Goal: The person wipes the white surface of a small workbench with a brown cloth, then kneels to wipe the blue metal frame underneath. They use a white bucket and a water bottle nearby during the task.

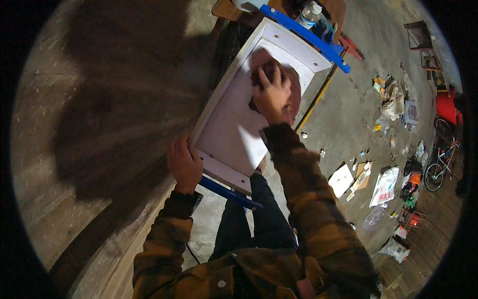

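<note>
In front of me stands a white shallow drawer-like tray (224, 123) with raised sides, tilted across the view. A blue bar (298, 33) runs along its far end and another blue bar (227, 192) along its near end. My right hand (272, 93) presses a crumpled reddish-brown cloth (295, 84) onto the inner surface near the far end, fingers bunched into it. At the near left corner my left hand (185, 164) grips the tray's rim, its fingers partly hidden. Bright light falls on part of the tray.
A small brown table (227, 9) beyond the far end bears a clear plastic bottle (310, 15). Left, a large brown wooden surface (112, 123) lies in shadow. On the concrete floor at right lie a white printed bag (384, 187), cardboard (361, 175) and a bicycle (440, 164).
</note>
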